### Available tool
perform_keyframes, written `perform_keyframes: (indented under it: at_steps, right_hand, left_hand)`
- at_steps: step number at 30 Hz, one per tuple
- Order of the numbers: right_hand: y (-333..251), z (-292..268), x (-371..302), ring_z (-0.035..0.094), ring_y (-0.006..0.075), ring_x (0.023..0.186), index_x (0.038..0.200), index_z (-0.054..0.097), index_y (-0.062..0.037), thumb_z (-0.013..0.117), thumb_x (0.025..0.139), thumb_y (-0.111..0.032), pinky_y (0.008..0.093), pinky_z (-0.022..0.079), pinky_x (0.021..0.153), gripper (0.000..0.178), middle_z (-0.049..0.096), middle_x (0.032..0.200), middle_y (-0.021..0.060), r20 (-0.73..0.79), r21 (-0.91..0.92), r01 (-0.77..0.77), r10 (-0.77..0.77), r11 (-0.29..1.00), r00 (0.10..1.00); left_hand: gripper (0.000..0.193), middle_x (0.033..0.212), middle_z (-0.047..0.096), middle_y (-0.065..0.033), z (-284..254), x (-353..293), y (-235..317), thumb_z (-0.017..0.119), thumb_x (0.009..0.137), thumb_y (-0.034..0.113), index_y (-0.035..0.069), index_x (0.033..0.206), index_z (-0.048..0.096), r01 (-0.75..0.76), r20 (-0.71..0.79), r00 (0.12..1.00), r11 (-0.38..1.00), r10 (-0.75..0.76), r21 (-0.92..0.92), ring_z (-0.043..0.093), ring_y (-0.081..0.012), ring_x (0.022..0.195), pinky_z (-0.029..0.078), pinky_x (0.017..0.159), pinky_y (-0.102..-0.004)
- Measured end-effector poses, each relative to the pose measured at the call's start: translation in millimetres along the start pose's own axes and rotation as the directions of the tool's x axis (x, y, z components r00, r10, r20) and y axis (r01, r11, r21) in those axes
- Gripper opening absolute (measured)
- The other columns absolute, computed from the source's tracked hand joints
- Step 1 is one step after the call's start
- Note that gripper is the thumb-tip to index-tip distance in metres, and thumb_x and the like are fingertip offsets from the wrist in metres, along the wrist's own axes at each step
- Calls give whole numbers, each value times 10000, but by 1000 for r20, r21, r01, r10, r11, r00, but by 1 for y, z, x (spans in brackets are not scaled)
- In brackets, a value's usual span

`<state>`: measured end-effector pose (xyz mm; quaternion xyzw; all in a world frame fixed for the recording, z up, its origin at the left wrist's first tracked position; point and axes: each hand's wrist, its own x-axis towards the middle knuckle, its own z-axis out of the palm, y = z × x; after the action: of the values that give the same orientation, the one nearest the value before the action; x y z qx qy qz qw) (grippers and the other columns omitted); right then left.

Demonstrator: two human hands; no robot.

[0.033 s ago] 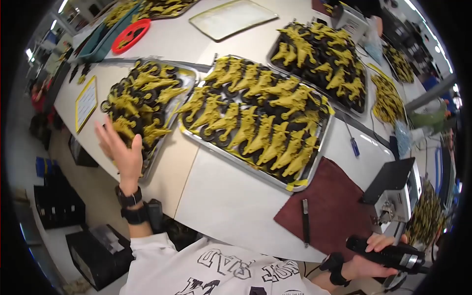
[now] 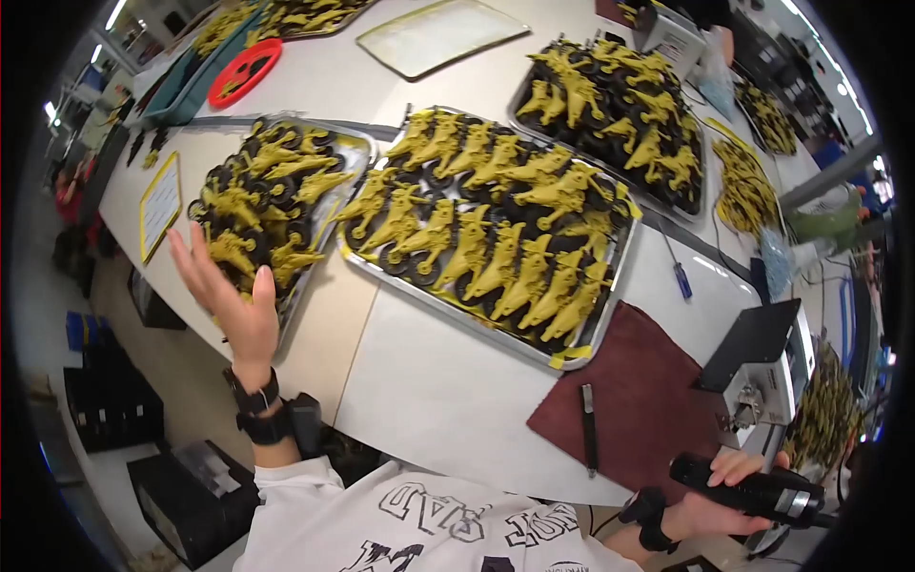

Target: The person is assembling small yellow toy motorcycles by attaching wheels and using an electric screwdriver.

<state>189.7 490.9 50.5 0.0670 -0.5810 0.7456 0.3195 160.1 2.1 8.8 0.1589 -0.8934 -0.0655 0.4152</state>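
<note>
Currently left hand open, fingers spread, over near edge of left tray of yellow moulded parts on desk. Right hand clenched on black power tool. Parts likely light, stiff plastic; pinch one by its body

We see almost nothing differ from the earlier view: our left hand stays spread open at the near edge of the left tray of yellow parts, and our right hand keeps its grip on the black tool.
</note>
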Motion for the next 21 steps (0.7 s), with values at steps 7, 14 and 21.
perform_keyframes:
  at_steps: [7, 14, 21]
  right_hand:
    - [-8, 3, -5, 420, 133, 464, 1274, 355, 5, 434, 836, -683, 274, 365, 495, 820, 436, 615, 46, -82, -110, 38, -47, 993, 996]
    - [-9, -13, -12, 421, 136, 445, 1275, 350, -15, 428, 843, -677, 268, 363, 475, 795, 444, 610, 46, -103, -109, 49, -60, 993, 993]
    - [-12, -21, -21, 441, 189, 408, 1261, 324, -13, 385, 839, -709, 311, 387, 422, 817, 471, 578, 90, -202, -12, 54, -55, 998, 978]
  left_hand:
    - [773, 1483, 163, -229, 78, -8, 139, 602, 713, 37, 81, 1417, 285, -167, 545, 702, 849, 459, -501, 247, -419, 1328, 246, 1074, -442]
    - [732, 1468, 212, -218, 114, 13, 200, 517, 692, 19, 112, 1396, 342, -307, 311, 743, 715, 593, -628, 223, -387, 1350, 184, 1085, -482]
    - [649, 1078, 493, -143, 166, 44, 233, 662, 669, 108, 101, 1284, 456, -373, 403, 646, 729, 648, -574, 494, -346, 1000, 410, 867, -447]
